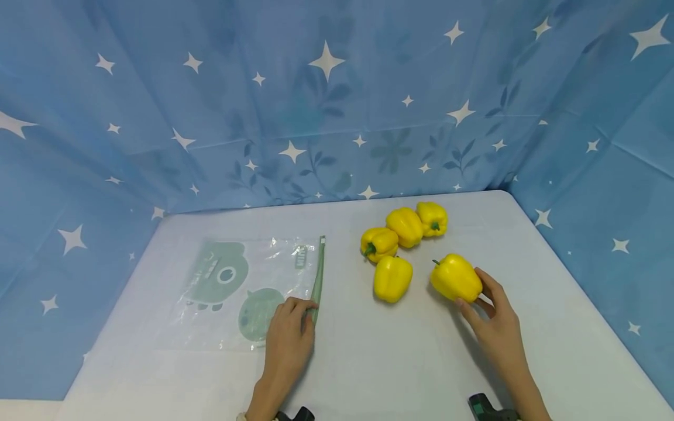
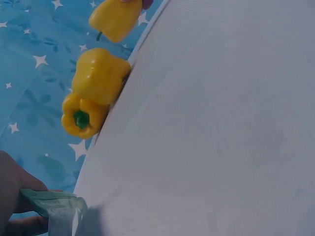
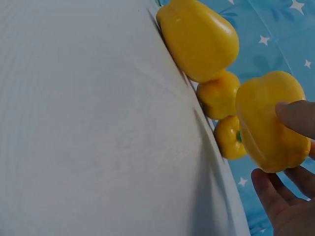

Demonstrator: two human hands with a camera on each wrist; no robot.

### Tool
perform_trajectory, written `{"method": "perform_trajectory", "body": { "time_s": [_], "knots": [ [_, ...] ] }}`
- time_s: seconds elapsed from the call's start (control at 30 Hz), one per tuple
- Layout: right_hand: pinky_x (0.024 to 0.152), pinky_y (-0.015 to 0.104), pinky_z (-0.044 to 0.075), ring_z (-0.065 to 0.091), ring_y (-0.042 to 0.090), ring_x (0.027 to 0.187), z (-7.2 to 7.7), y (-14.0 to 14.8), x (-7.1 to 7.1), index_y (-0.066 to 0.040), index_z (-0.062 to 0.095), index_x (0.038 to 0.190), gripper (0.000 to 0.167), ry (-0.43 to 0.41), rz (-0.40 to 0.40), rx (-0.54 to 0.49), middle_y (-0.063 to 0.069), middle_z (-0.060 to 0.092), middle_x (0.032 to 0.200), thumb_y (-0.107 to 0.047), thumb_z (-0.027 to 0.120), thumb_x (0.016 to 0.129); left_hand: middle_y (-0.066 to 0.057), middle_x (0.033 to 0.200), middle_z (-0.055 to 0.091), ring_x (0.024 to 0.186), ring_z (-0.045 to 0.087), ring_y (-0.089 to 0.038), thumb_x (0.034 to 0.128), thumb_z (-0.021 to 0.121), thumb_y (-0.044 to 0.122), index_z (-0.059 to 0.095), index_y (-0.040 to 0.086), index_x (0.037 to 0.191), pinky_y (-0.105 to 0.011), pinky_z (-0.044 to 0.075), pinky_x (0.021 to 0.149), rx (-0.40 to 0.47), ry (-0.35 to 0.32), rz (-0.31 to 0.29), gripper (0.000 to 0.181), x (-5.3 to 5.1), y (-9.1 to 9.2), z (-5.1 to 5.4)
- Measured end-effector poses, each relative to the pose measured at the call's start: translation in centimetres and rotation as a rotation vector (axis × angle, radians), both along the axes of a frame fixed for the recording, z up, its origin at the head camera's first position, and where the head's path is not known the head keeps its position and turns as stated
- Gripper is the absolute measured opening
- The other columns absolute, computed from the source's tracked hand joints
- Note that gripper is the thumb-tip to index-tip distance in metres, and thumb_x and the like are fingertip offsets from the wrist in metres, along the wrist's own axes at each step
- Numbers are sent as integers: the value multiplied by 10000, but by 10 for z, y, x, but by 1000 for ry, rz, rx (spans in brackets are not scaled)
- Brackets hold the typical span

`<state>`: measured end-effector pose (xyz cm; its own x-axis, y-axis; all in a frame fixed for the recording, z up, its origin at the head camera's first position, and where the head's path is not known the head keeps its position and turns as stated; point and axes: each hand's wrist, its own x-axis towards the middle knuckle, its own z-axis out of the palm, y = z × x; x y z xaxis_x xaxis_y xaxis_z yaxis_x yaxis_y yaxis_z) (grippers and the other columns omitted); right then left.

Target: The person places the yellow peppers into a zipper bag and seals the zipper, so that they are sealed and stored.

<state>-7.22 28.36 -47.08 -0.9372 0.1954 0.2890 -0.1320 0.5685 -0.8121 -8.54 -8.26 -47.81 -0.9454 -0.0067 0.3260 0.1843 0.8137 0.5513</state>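
My right hand (image 1: pixel 497 324) grips a yellow bell pepper (image 1: pixel 456 278), its green stem pointing left. In the right wrist view the thumb lies across the held pepper (image 3: pixel 273 123) and the fingers are beneath it. With my left hand (image 1: pixel 289 336) I pinch the green top edge of a clear zip bag (image 1: pixel 231 327), which lies flat with green cartoon creatures printed on it. The left wrist view shows that green edge (image 2: pixel 51 199) between thumb and fingers. Between the hands lies a loose yellow bell pepper (image 1: pixel 392 279), nearest the front of a group.
Behind it, more yellow bell peppers touch in a slanting row: one at the left (image 1: pixel 379 244), one in the middle (image 1: pixel 404 227), one at the back right (image 1: pixel 432 219). All lie on a white-covered table (image 1: pixel 368 362). A blue star-patterned curtain (image 1: pixel 295 117) stands around the table's back and sides.
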Motion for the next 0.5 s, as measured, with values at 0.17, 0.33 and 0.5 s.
{"method": "perform_trajectory", "body": {
  "time_s": [0.17,0.33,0.5],
  "knots": [
    [990,-27,399,415,-156,1294,8,-5,0,-163,379,1610,814,18,-14,-28,136,471,1571,-10,777,916,-16,1015,701,914,642,-191,886,739,-10,783,129,1044,-368,551,774,6,8,0,215,0,0,2],
    [997,-18,409,442,-124,1307,16,-11,0,-192,399,1601,841,56,-14,-44,90,481,1567,54,776,891,-31,1023,706,907,645,-198,865,785,24,778,98,1064,-375,538,764,21,18,14,213,1,1,3],
    [1005,-4,420,457,-80,1329,28,-18,0,-196,412,1595,839,82,8,-71,42,478,1577,64,776,886,-45,1070,695,923,643,-206,844,834,72,755,104,1131,-372,525,763,31,-28,28,299,1,2,3]
  ]
}}
